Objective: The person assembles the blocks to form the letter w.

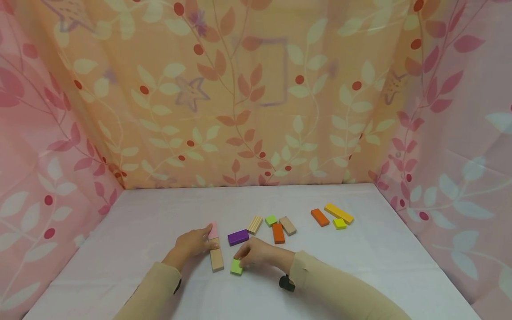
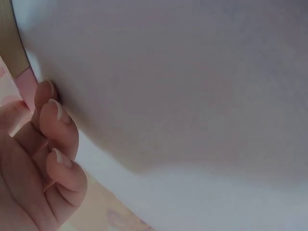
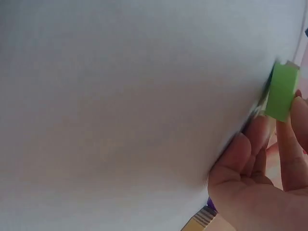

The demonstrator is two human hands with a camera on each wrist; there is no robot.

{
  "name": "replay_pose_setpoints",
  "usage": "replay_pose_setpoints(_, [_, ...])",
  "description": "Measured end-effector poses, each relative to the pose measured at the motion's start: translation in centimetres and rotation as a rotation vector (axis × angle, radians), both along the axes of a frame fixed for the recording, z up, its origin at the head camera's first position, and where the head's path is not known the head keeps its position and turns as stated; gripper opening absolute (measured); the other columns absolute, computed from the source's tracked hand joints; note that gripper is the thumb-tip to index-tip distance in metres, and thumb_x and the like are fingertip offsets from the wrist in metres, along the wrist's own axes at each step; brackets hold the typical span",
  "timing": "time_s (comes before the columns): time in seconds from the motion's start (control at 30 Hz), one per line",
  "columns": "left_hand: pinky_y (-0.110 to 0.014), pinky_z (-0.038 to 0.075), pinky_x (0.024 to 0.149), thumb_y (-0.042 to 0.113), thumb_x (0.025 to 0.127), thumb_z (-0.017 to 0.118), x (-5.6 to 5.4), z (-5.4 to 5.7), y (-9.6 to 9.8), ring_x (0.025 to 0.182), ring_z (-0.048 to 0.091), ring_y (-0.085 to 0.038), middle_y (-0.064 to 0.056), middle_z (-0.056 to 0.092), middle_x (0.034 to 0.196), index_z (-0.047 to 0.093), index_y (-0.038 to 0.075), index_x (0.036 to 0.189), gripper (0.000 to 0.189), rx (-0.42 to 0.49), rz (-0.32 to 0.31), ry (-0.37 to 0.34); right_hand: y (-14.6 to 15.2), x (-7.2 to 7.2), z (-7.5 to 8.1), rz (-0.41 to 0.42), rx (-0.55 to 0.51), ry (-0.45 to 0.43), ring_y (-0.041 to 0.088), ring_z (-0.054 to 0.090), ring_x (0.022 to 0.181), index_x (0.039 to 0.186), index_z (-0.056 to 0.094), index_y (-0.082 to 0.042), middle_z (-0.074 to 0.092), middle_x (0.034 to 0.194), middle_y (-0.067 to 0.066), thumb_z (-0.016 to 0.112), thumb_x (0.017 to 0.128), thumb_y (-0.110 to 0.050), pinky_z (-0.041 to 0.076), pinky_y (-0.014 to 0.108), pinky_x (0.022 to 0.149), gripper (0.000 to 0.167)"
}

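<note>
Near the middle of the white cloth-covered worktop (image 1: 152,213), we hold our right hand (image 1: 256,251) with thumb and finger pinching a flat lime-green block (image 1: 236,268), one corner of it hidden by the fingers. Our left hand (image 1: 194,242) reaches with its forefinger to a pale pink block (image 1: 213,231) and lays its thumb over a short plain wooden block (image 1: 215,241), mostly covering that piece; whether it grips or only touches them, we cannot tell. A longer plain wooden block (image 1: 217,261) continues the row toward us, well in sight. The left-wrist view cuts this row off at its edge.

Just beyond our right knuckles lies a purple oblong block (image 1: 238,238), with a grooved tan block (image 1: 255,225) at its far end. To the right sit a second lime-green block (image 1: 271,220), a red-orange block (image 1: 278,234) and another wooden block (image 1: 287,226); farther right, an orange block (image 1: 320,218), a long yellow bar (image 1: 338,214) and a small yellow block (image 1: 339,224). White cloth stretches from our left hand to the left edge; floral curtains (image 1: 248,133) border the back and both sides.
</note>
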State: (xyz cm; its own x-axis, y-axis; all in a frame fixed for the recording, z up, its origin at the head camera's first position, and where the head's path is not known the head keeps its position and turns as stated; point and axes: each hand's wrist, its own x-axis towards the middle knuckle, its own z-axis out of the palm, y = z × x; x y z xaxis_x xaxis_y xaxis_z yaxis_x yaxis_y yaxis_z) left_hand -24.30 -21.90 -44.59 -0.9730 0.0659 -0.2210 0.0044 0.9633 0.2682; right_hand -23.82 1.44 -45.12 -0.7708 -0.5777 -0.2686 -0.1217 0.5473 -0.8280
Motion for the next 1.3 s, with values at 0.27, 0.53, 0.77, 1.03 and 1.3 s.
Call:
replay_pose_setpoints(0.27, [-0.059, 0.041, 0.093, 0.054, 0.086, 0.066, -0.4, -0.1, 0.2, 0.122, 0.050, -0.044, -0.024, 0.055, 0.133, 0.039, 0.007, 0.148, 0.083, 0.003, 0.009, 0.011, -0.4, 0.1, -0.2, -0.008, 0.011, -0.005, 0.015, 0.049, 0.072, 0.094, 0.076, -0.007, 0.057, 0.078, 0.004, 0.075, 0.080, 0.004, 0.039, 0.024, 0.061, 0.019])
replay_pose_setpoints(0.53, [-0.059, 0.042, 0.092, 0.053, 0.086, 0.067, -0.3, 0.1, 0.3, 0.121, 0.050, -0.045, -0.024, 0.055, 0.133, 0.039, 0.005, 0.148, 0.083, 0.002, 0.012, 0.021, -0.7, 0.1, 0.5, 0.013, 0.032, -0.023, 0.014, 0.048, 0.068, 0.095, 0.077, -0.009, 0.060, 0.076, 0.002, 0.074, 0.082, 0.001, 0.039, 0.025, 0.060, 0.017])
replay_pose_setpoints(0.77, [-0.058, 0.042, 0.092, 0.053, 0.087, 0.066, -0.2, 0.4, 0.3, 0.122, 0.050, -0.045, -0.023, 0.055, 0.133, 0.038, 0.005, 0.148, 0.083, 0.005, 0.005, 0.016, -1.3, 0.1, 0.7, -0.033, 0.043, -0.040, 0.012, 0.049, 0.065, 0.093, 0.078, -0.007, 0.066, 0.077, 0.001, 0.074, 0.080, 0.004, 0.040, 0.024, 0.059, 0.017])
replay_pose_setpoints(1.03, [-0.059, 0.039, 0.095, 0.054, 0.088, 0.064, -0.5, 0.2, 0.4, 0.125, 0.047, -0.045, -0.023, 0.052, 0.137, 0.034, 0.005, 0.150, 0.085, 0.006, 0.012, -0.018, -2.1, 0.3, 0.8, -0.083, 0.060, -0.044, 0.013, 0.051, 0.069, 0.088, 0.078, -0.004, 0.069, 0.082, 0.001, 0.075, 0.079, 0.004, 0.043, 0.026, 0.062, 0.012])
replay_pose_setpoints(1.3, [-0.060, 0.039, 0.096, 0.054, 0.088, 0.063, -0.5, 0.0, 0.3, 0.125, 0.047, -0.046, -0.024, 0.051, 0.138, 0.034, 0.005, 0.150, 0.084, -0.003, 0.011, -0.019, -2.1, 0.3, 0.8, -0.101, 0.071, -0.072, 0.014, 0.052, 0.070, 0.088, 0.078, -0.005, 0.069, 0.083, 0.001, 0.076, 0.079, 0.002, 0.045, 0.028, 0.065, 0.011])
